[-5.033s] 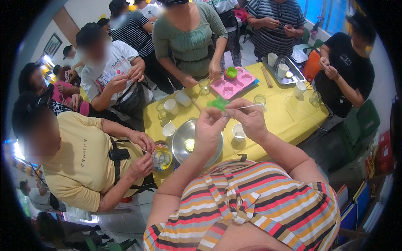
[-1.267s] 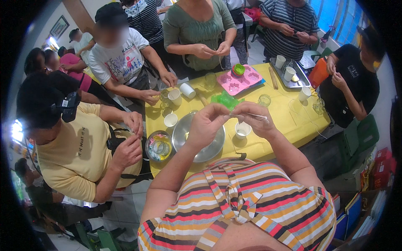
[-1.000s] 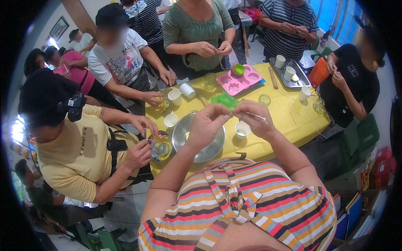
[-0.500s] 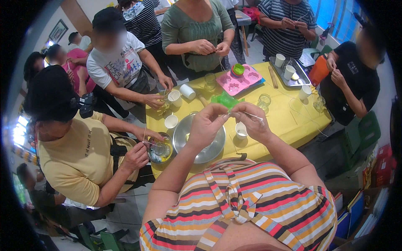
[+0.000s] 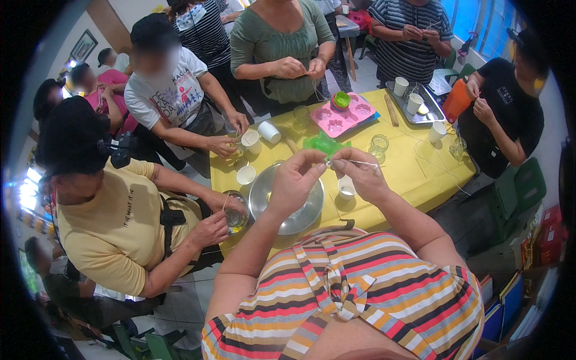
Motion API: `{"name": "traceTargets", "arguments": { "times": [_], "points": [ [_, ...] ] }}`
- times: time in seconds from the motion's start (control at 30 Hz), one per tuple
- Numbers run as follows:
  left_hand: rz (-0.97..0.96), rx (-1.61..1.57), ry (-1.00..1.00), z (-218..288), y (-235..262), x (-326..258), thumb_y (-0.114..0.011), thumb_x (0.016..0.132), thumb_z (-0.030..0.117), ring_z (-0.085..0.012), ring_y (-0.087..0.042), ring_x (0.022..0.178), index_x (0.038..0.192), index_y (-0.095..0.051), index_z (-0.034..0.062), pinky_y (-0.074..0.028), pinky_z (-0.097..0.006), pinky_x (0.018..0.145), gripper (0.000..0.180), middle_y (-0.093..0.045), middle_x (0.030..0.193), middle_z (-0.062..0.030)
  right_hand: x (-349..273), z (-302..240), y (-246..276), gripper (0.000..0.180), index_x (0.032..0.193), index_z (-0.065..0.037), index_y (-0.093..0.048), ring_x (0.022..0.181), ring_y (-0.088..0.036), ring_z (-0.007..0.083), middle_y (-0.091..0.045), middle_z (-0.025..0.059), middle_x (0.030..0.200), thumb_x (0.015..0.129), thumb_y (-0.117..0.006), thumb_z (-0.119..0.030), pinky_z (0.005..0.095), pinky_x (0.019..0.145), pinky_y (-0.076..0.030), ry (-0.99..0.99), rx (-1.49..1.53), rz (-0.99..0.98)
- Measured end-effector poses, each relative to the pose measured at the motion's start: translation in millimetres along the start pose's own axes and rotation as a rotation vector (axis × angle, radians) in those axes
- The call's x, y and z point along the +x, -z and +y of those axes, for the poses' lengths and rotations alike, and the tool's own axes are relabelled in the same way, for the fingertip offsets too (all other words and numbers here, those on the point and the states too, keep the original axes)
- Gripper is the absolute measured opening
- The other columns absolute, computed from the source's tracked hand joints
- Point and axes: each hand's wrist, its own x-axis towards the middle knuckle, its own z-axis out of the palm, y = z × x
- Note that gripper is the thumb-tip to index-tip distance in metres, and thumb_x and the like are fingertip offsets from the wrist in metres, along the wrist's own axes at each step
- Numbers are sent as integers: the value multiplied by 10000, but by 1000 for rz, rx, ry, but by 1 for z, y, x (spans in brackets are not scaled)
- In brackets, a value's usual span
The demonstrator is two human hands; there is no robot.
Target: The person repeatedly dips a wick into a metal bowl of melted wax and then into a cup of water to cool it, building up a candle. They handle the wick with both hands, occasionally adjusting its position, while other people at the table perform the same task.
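Handwork above yellow-covered table (image 5: 399, 174)

Clock centre is our meeting fingertips; 12 points away from us. Entries run largest to smallest.

The table spreads from roughly 10 round to 3. We note a co-worker in a yellow shirt (image 5: 108, 240) between 8 and 9, and another in a green top (image 5: 282, 42) near 11, hands close together over the far edge.

Steel bowl (image 5: 303, 216): between 7 and 8, partly hidden by our left forearm. Metal tray (image 5: 429, 120): at 2, paper cups upright in it. Pink mould (image 5: 360, 109): between 12 and 1, small coloured cups stacked on it.

Our left hand (image 5: 298, 172) and right hand (image 5: 363, 178) are raised over the table, thumbs and forefingers pinched, tips together.

Green translucent item (image 5: 322, 142): at 12, just past the fingertips; we cannot tell its kind. White paper cup (image 5: 346, 189): at 5, upright, just beside the right hand. Glass jar (image 5: 379, 144): between 2 and 3.

White cord (image 5: 363, 162): clamped in our right pinch, running from centre toward 3. Pale piece (image 5: 328, 162): at centre, gripped in our left pinch, too small to identify.
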Motion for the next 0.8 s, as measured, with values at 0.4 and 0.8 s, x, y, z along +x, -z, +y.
{"name": "traceTargets", "arguments": {
  "times": [0.4,0.8],
  "points": [
    [-34,-89,50,-1,3,0,-566,821,120,-76,-538,793,967,-556,-15,-424,-213,699,199,-601,863,-36,0,-1,0,102,895,-19,-558,664,-482,53,-532,-12,743,841,-535,-103,183,586,-391,85,-196,-27],
    [127,35,-136,-12,-5,-2,-627,764,72,-34,-464,608,882,-597,28,-366,-184,530,129,-561,727,9,-2,9,-8,152,934,-25,-553,695,-506,60,-565,7,780,858,-529,-154,195,630,-425,28,92,-2]
  ]
}}
